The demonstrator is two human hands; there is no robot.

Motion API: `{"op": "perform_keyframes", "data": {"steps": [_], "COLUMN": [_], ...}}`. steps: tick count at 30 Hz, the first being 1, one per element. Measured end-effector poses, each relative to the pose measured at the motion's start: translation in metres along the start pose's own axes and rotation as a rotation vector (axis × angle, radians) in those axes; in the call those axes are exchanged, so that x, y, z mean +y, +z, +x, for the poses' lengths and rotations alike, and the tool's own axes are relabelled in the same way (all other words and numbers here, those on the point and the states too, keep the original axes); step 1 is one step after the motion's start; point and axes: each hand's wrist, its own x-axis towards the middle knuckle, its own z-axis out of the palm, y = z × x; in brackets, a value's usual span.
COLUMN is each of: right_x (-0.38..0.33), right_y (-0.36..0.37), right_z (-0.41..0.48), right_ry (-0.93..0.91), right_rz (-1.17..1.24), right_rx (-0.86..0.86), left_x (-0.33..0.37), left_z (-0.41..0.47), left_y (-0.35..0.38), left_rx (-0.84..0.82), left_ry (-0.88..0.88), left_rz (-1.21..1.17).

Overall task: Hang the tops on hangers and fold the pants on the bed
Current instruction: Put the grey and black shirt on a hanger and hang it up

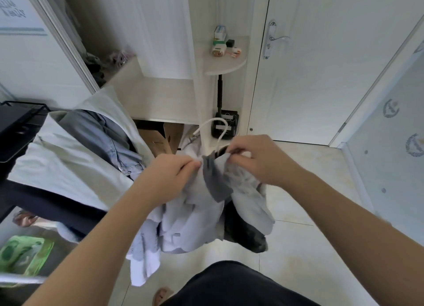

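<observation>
The top point(197, 216) hung in mid-air in front of the person, its dark collar point(214, 181) gathered round a white hanger point(214, 124). The left hand point(169, 170) pinched the cloth at one side of the neck and the right hand point(254, 159) pinched the other. Judged step: seating the top on the hanger. Next, the shoulders need settling, then hanging. A denim garment point(114, 140) lay on the bed point(68, 172), unfolded. The open wardrobe point(160, 94) held dark clothes at its left; its corner shelf point(229, 64) carried small boxes point(220, 39).
</observation>
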Motion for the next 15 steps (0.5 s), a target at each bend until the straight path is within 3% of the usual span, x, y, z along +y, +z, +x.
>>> {"op": "perform_keyframes", "data": {"steps": [2,5,9,12,15], "right_x": [-0.026,-0.036,-0.039,-0.049,-0.038], "right_y": [0.006,-0.005,-0.017,-0.009,-0.012], "right_z": [0.004,0.002,0.002,0.011,0.017], "right_ry": [-0.067,-0.024,-0.008,-0.126,-0.253], "right_rz": [0.019,0.083,0.182,0.278,0.21], "right_rx": [-0.011,0.014,0.028,0.057,0.15], "left_x": [0.007,-0.002,-0.005,0.014,0.013], "left_z": [0.005,0.003,0.004,0.009,0.011], "left_y": [0.005,-0.004,-0.004,0.004,-0.002], "left_rx": [0.071,0.168,0.178,0.213,0.392], "left_ry": [0.013,-0.023,-0.013,0.067,0.075], "left_rz": [-0.029,-0.102,-0.049,-0.187,-0.314]}}
